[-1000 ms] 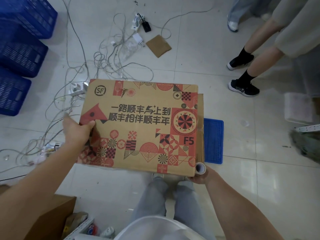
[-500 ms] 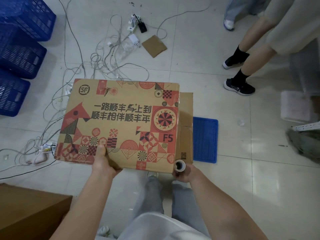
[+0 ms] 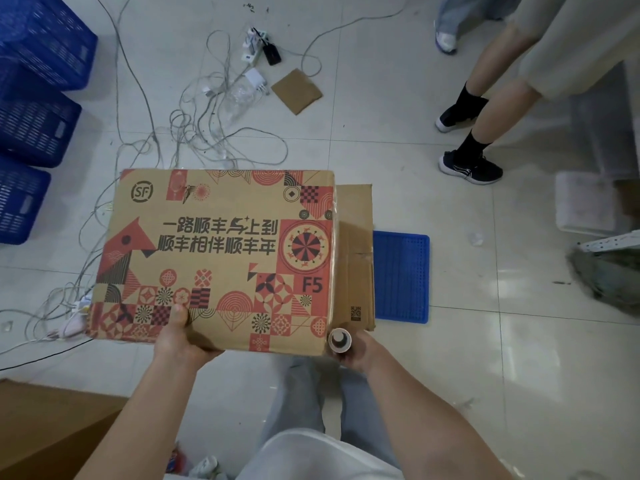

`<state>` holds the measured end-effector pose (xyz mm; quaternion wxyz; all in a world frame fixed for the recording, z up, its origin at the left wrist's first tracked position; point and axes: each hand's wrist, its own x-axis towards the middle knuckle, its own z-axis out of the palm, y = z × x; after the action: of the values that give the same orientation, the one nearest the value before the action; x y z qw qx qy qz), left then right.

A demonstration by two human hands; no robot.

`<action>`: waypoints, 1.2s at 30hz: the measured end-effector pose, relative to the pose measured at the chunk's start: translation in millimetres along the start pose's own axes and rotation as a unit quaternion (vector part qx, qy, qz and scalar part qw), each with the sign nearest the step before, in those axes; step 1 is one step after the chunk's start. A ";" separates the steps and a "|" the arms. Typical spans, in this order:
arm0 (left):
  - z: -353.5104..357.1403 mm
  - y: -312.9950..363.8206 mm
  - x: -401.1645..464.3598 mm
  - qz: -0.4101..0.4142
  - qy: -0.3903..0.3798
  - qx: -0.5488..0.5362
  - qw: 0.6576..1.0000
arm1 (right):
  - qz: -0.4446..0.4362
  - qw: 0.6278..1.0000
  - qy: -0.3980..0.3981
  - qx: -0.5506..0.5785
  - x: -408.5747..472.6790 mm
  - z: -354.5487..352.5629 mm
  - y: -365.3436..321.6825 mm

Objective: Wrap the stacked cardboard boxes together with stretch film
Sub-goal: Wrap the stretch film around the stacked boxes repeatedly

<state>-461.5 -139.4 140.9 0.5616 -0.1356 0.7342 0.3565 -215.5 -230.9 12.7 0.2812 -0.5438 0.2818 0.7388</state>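
A printed cardboard box (image 3: 221, 251) with red and black patterns lies on top of the stack, and a plain brown box (image 3: 356, 258) under it sticks out to the right. My left hand (image 3: 180, 337) grips the top box at its near edge, thumb on the printed face. At the near right corner my right hand (image 3: 356, 351) holds a stretch film roll (image 3: 339, 339) upright, its hollow core facing the camera. A thin sheen of film shows along the top box's right edge.
A blue plastic mat (image 3: 401, 275) lies on the floor right of the stack. Tangled cables (image 3: 194, 133) and a cardboard scrap (image 3: 296, 91) lie beyond it. Blue crates (image 3: 31, 109) stand at the left, a brown carton (image 3: 45, 427) near left, a person's legs (image 3: 481, 109) at the right.
My left hand moved from the box's left side to its near edge. The stack shifted left, exposing more of the lower box. My right hand keeps the roll at the near right corner.
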 end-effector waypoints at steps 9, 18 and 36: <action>0.5 -2.9 0.6 0.006 -0.012 0.008 1.000 | 0.058 0.996 -0.021 0.061 15.6 -24.2 11.6; 4.9 -2.0 -3.5 0.000 0.004 0.005 1.000 | 0.081 0.994 -0.024 0.067 8.9 -26.1 5.0; 5.3 1.9 -17.2 0.008 -0.006 0.004 1.000 | 0.042 0.999 -0.023 0.022 -13.7 -11.8 1.6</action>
<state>-453.1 -137.9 156.8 0.5635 -0.1253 0.7334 0.3591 -205.6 -242.0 23.1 0.2677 -0.5081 0.3140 0.7560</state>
